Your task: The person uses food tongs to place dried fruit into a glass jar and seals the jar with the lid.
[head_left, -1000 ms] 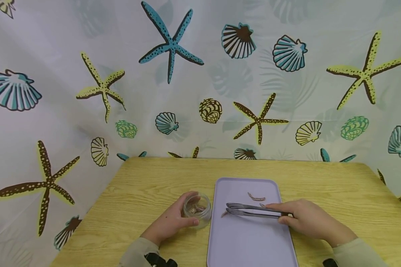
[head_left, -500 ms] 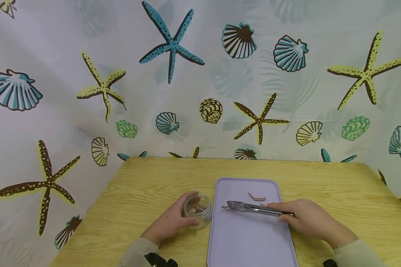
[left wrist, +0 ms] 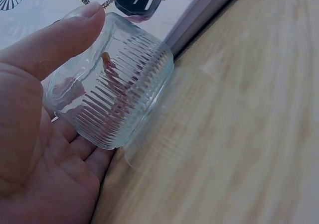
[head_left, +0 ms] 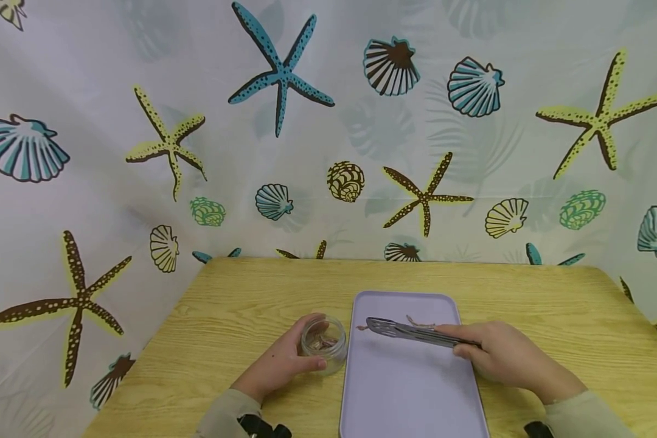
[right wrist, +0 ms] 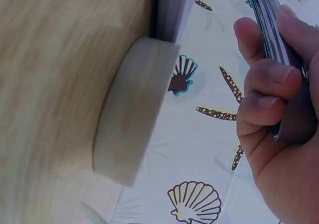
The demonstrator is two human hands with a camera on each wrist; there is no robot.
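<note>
My left hand (head_left: 279, 360) curls round a clear glass jar (head_left: 335, 360) on the table, left of a lilac tray (head_left: 410, 395). In the left wrist view, the jar's ribbed wall shows reddish-brown strips (left wrist: 115, 79) inside; the thumb (left wrist: 65, 41) lies across its upper side. My right hand (head_left: 504, 356) grips metal tongs (head_left: 405, 331) by their rear part, their arms squeezed together over the tray. A small reddish-brown strip (head_left: 362, 328) pokes out at the tongs' tip. Another strip (head_left: 413, 322) lies farther back on the tray, partly hidden by the tongs.
A wood-grain table (head_left: 263, 286) bears the tray and jar. Behind and at both sides hangs a white curtain (head_left: 306, 158) printed with starfish and shells. The tray's raised rim (head_left: 353, 340) runs close beside the jar.
The tongs' arms have come together at the strip on the left. Since then, tongs and strip have shifted slightly left and farther back. The left hand and jar stay put.
</note>
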